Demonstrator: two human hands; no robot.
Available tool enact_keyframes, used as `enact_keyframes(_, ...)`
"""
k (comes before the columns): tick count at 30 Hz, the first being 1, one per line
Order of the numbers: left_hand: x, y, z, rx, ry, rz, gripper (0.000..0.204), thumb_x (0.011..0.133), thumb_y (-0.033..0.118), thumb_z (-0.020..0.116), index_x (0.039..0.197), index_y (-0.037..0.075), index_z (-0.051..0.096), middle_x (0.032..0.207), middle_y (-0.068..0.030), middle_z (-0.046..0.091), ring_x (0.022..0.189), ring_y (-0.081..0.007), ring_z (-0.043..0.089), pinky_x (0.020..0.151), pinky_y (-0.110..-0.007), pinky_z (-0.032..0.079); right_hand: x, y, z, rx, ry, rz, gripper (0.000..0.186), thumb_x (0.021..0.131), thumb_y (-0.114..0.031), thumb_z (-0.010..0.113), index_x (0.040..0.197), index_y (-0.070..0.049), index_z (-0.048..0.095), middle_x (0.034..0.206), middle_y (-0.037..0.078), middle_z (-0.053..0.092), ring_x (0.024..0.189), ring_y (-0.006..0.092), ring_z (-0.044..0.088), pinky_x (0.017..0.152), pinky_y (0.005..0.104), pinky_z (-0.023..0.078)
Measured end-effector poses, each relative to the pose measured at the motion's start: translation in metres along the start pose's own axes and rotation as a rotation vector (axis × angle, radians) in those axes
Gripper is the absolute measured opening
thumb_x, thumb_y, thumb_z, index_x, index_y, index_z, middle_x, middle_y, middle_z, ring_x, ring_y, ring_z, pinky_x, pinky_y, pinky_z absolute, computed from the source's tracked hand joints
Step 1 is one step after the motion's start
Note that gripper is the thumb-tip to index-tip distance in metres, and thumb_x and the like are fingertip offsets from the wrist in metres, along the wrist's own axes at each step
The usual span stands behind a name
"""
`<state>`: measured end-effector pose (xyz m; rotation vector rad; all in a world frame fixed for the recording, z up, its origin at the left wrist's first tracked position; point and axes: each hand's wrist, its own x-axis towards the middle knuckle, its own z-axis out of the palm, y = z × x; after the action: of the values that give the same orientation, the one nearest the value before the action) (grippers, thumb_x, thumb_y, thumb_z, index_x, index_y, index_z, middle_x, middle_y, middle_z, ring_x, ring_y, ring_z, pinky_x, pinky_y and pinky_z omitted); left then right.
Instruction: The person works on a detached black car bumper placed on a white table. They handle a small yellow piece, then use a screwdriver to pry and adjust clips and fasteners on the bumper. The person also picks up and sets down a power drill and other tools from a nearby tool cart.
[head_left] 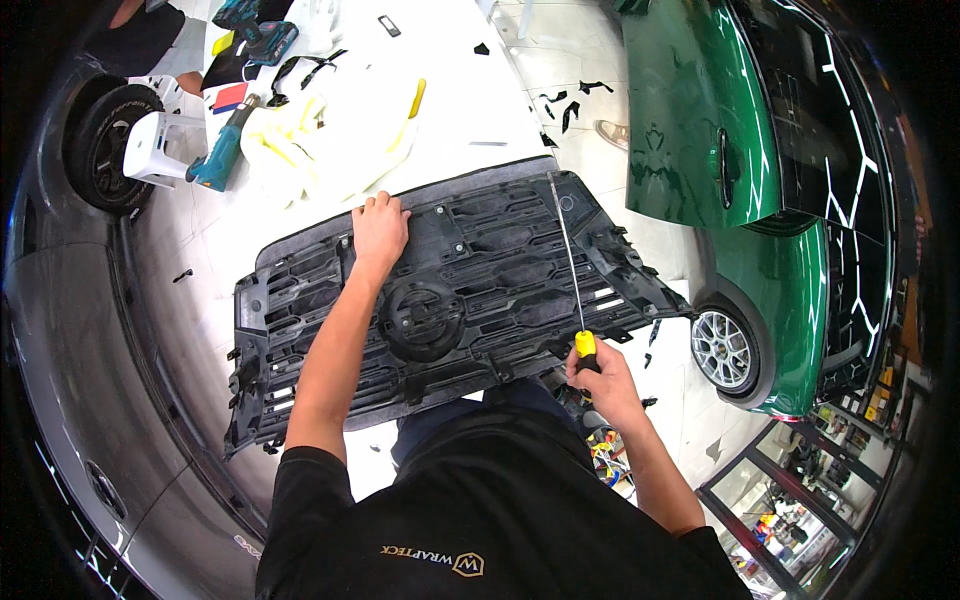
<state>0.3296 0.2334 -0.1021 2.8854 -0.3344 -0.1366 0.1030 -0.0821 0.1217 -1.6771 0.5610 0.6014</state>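
A large black plastic car grille (420, 320), its back side up, lies across the near end of the white table and reaches toward my body. The fingers of my left hand (379, 235) are closed over its far edge, left of the middle. Off the grille's near right part, my right hand (606, 382) is closed round the yellow and black handle of a long screwdriver (585, 345). The thin shaft points away from me, and its tip is at the grille's far right corner. Whether the tip touches a fastener there, I cannot tell.
The white table (450, 50) bears a heat gun (218, 150), a cordless drill (265, 40), crumpled pale yellow film (290, 140) and black scraps. A grey car (90, 330) stands left, a green car (690, 120) right. A white stool (155, 145) and another person's shoe (612, 133) show.
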Motion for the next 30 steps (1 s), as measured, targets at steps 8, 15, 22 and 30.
enact_keyframes(8, 0.002, -0.013, 0.002, -0.114, 0.057, 0.071, 0.018, 0.094, 0.023, 0.072, 0.102, 0.007, 0.073, 0.106, -0.0095, 0.066, 0.106, -0.0303, 0.065, 0.091, -0.050, 0.049, -0.003, 0.004, 0.007, -0.006, 0.014, 0.006, 0.017, 0.077, 0.001, 0.062, 0.093, -0.004, 0.060, 0.082, 0.001, 0.062, 0.079, 0.0110, 0.058, 0.074, 0.0269, 0.048)
enact_keyframes(15, 0.004, -0.009, 0.005, -0.083, 0.067, 0.094, 0.013, 0.093, 0.019, 0.072, 0.097, 0.007, 0.070, 0.102, -0.0094, 0.065, 0.103, -0.0331, 0.066, 0.086, -0.050, 0.050, -0.005, 0.006, 0.013, -0.021, -0.001, 0.024, 0.017, 0.078, 0.001, 0.062, 0.094, -0.004, 0.060, 0.085, 0.001, 0.062, 0.081, 0.0108, 0.058, 0.076, 0.0270, 0.048)
enact_keyframes(22, 0.001, -0.006, 0.005, -0.071, 0.039, 0.006, 0.012, 0.093, 0.015, 0.069, 0.099, 0.005, 0.070, 0.104, -0.0114, 0.065, 0.106, -0.0334, 0.065, 0.090, -0.050, 0.050, -0.010, 0.005, 0.016, 0.035, 0.016, 0.041, 0.017, 0.079, 0.001, 0.062, 0.095, -0.003, 0.060, 0.085, 0.001, 0.062, 0.081, 0.0116, 0.059, 0.077, 0.0278, 0.049)
enact_keyframes(30, -0.001, -0.007, -0.002, -0.105, 0.031, 0.131, 0.015, 0.096, 0.018, 0.067, 0.104, 0.006, 0.071, 0.109, -0.0116, 0.066, 0.111, -0.0313, 0.065, 0.092, -0.050, 0.050, -0.008, 0.004, 0.021, 0.003, 0.024, 0.027, 0.018, 0.078, 0.001, 0.061, 0.095, -0.004, 0.061, 0.085, 0.000, 0.061, 0.081, 0.0100, 0.057, 0.076, 0.0266, 0.048)
